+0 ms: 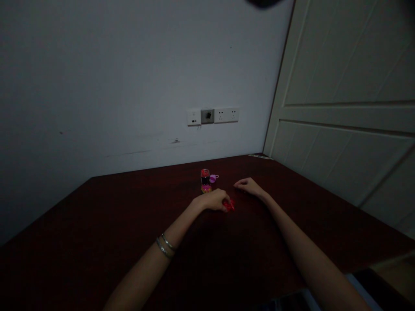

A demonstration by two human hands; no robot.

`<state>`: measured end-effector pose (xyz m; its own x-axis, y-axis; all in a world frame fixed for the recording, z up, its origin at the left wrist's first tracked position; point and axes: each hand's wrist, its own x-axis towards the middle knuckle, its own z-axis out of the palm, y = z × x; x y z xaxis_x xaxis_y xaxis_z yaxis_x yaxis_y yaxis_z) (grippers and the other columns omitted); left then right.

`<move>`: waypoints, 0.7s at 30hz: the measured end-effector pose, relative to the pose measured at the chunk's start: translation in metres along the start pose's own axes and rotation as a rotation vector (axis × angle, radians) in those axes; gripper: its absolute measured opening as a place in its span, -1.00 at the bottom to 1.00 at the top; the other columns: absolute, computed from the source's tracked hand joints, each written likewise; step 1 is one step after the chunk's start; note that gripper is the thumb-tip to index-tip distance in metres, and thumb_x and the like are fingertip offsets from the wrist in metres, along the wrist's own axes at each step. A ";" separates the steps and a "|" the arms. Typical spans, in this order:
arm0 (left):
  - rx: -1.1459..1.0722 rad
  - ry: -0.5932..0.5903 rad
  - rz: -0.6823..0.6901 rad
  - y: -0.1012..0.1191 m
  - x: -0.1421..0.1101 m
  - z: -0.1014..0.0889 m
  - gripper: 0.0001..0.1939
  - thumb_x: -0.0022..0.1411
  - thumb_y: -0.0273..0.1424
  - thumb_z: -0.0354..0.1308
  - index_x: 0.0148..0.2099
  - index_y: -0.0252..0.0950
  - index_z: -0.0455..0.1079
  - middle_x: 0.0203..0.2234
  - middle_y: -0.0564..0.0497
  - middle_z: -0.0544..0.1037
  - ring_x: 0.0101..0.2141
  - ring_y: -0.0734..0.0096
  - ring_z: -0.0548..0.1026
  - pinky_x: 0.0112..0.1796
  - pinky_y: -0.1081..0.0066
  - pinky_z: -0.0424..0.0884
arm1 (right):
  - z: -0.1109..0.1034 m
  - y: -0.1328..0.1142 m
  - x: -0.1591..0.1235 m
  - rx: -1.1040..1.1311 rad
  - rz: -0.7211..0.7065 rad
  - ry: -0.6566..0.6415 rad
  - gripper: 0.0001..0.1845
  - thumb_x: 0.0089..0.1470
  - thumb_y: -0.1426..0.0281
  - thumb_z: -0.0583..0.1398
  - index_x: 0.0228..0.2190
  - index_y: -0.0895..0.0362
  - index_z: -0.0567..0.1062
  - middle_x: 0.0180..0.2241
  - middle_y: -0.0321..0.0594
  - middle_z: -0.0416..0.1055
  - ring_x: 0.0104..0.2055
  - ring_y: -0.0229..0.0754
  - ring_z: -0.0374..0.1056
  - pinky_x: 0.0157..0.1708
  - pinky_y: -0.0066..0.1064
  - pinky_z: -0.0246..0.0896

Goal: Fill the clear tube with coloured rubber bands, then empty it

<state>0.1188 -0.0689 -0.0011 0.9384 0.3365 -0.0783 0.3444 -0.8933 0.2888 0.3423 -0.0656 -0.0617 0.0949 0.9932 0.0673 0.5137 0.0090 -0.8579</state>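
My left hand [214,200], with two bracelets on its wrist, is closed by a small heap of shiny red pieces [230,205] on the dark table. Its fingertips touch the heap's left side. To the right and a little farther back, my right hand [249,185] rests low over the tabletop, thumb and fingers drawn together. Anything between those fingertips is too small to see. Behind my left hand stands a small clear jar [205,178] with red contents and a pink and yellow lower part. A pink lid with a loop [213,178] is beside the jar.
The dark reddish table [129,216] meets a white wall [129,86] at the back. Switches and power sockets [226,115] are on that wall. A pale panelled door or cabinet side [340,129] runs along the right edge.
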 end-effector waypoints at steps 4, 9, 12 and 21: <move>-0.023 0.016 0.008 -0.003 0.001 0.004 -0.73 -0.02 -0.44 0.22 -0.20 -0.33 0.48 -0.38 -0.06 0.51 -0.40 0.43 0.41 -0.41 0.53 0.24 | 0.000 0.000 0.000 0.002 0.002 -0.004 -0.74 -0.14 0.36 0.19 -0.40 0.27 0.56 -0.52 -0.21 0.47 -0.59 -0.38 0.18 -0.62 -0.57 0.06; -0.013 0.046 0.017 -0.003 0.002 0.007 -0.82 -0.02 -0.47 0.20 -0.29 -0.38 0.48 -0.43 -0.06 0.50 -0.47 0.47 0.39 -0.47 0.54 0.19 | 0.001 0.001 0.001 -0.008 -0.004 -0.002 -0.74 -0.15 0.35 0.20 -0.41 0.27 0.56 -0.52 -0.20 0.47 -0.58 -0.36 0.20 -0.61 -0.56 0.07; -0.001 0.073 0.013 -0.002 0.002 0.008 -0.89 -0.01 -0.49 0.17 -0.36 -0.39 0.47 -0.50 -0.03 0.49 -0.51 0.48 0.37 -0.49 0.54 0.17 | 0.002 0.002 0.002 -0.008 -0.015 0.009 -0.74 -0.14 0.36 0.19 -0.42 0.28 0.56 -0.51 -0.19 0.48 -0.56 -0.35 0.22 -0.59 -0.56 0.08; -0.061 0.094 -0.054 0.003 -0.001 0.005 -0.90 -0.02 -0.56 0.13 -0.40 -0.40 0.46 -0.56 0.02 0.49 -0.56 0.55 0.34 -0.51 0.56 0.17 | 0.002 -0.003 -0.002 0.000 -0.007 -0.001 -0.74 -0.14 0.36 0.19 -0.41 0.29 0.55 -0.56 -0.23 0.45 -0.60 -0.38 0.17 -0.62 -0.56 0.04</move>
<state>0.1197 -0.0737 -0.0051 0.9108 0.4128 -0.0061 0.3895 -0.8543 0.3442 0.3394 -0.0672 -0.0605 0.0903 0.9932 0.0730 0.5148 0.0162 -0.8572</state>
